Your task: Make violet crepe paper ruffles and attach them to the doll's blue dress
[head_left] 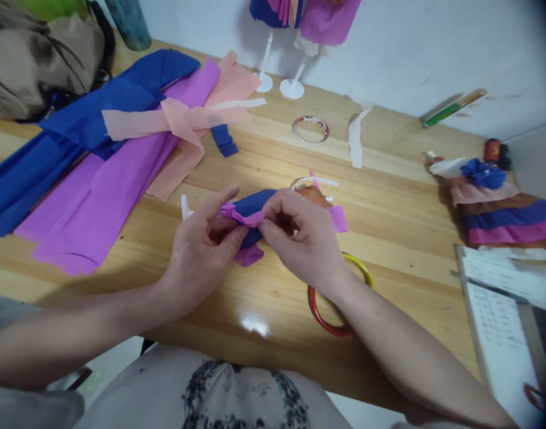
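A strip of purple crepe paper (250, 219) is stretched between my two hands over a piece of blue crepe paper (259, 202). My left hand (205, 250) pinches the strip's gathered left part between thumb and fingers. On the other side my right hand (302, 238) grips the strip with thumb and forefinger. A purple end (249, 256) hangs below the blue piece. Something rounded and brown (314, 194) shows behind my right hand, mostly hidden. Under my right wrist lie red and yellow loops (316, 310), which look like scissor handles.
Blue, purple and peach crepe paper sheets (121, 196) cover the table's left. A tape ring (311, 129) and a white strip (355, 140) lie farther back. Two white stands (292, 88) carry paper dresses. At right are a layered paper dress (509, 208) and a written-on clipboard (496, 316).
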### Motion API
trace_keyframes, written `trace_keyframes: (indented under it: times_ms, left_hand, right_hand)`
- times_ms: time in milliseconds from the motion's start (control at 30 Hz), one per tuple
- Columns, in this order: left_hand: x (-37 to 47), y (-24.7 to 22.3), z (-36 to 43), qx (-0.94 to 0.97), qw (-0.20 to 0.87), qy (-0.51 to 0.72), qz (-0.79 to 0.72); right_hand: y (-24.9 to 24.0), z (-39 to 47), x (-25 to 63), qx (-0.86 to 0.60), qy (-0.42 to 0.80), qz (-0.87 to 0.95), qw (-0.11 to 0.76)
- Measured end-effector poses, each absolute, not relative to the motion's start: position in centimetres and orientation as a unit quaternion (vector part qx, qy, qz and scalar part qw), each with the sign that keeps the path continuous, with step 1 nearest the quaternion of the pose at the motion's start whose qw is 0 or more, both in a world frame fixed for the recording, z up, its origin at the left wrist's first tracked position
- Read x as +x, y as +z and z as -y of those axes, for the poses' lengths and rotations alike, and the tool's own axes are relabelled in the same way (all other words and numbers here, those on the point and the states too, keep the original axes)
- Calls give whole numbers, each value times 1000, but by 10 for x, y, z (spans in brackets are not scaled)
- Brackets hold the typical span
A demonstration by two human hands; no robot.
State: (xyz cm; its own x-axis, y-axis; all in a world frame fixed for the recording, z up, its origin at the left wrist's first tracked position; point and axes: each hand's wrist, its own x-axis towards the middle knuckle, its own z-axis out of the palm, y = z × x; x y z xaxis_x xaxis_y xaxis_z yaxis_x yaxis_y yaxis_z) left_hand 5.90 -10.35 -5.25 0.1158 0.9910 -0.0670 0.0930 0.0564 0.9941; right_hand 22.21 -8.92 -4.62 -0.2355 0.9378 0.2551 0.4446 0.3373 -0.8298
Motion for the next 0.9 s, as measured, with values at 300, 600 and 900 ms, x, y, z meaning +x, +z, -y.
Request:
trace_keyframes:
  times_ms: [300,600,900]
  left_hand:
    - [61,-52,108,556,490,429,-517]
    - [62,-54,110,555,489,429,-519]
    - [61,-54,110,559,482,416,-532]
  right_hand:
    - [-50,90,217,-496,290,709,407]
    - [-52,89,216,-501,276,710,412]
    - [-52,88,215,-504,268,706,419]
